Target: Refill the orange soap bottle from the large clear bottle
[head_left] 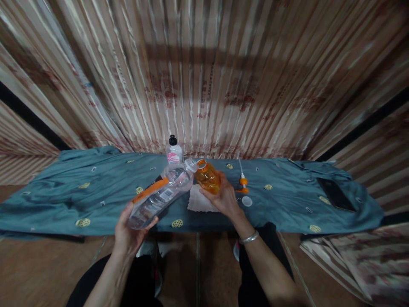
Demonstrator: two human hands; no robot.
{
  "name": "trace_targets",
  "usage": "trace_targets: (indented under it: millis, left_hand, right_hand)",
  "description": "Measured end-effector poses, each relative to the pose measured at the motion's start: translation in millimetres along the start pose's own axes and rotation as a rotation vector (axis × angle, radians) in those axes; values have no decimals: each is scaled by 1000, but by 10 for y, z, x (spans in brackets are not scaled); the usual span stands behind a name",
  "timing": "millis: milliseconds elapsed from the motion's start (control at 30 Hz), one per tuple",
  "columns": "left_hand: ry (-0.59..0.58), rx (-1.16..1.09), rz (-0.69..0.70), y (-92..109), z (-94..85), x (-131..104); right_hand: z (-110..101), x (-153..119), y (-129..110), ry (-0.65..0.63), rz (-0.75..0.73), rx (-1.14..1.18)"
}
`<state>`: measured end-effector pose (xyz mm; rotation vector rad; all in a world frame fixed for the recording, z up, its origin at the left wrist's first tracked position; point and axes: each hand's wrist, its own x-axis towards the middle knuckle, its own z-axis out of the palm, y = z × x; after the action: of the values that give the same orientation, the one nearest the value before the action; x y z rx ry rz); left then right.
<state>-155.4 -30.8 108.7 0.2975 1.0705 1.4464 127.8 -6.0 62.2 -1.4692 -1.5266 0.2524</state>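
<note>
My left hand [129, 230] is closed round the base of a large clear plastic bottle [159, 200] with an orange label. The bottle lies tilted, its mouth up and to the right. In my right hand [223, 198] is a small amber bottle [207, 177], tilted to the left, its open mouth right beside the clear bottle's neck. I cannot tell whether the two mouths touch. Below the amber bottle lies a white cloth [201, 201]. To the right of my right hand are an orange-and-white pump head [243, 182] with its tube and a round whitish cap [246, 201].
A white bottle with a black cap [174, 152] stands at the back of the table, behind the clear bottle. A dark phone [335, 194] lies at the right. Teal patterned fabric [108, 183] covers the table, and a striped curtain [204, 76] hangs behind it.
</note>
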Motion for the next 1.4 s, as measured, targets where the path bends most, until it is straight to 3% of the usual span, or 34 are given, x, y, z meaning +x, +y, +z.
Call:
trace_targets:
  millis: [233, 733, 1067, 1400]
  left_hand:
    - [12, 28, 42, 54, 21, -4]
    - [26, 26, 80, 131, 49, 23]
    - [-18, 42, 93, 103, 3, 25]
    - [-86, 44, 141, 109, -51, -9]
  right_hand:
    - [-93, 111, -80, -69, -26, 22]
    - [-67, 293, -126, -109, -29, 22]
    - [15, 152, -50, 0, 22, 45]
    - [-15, 106, -30, 15, 20, 32]
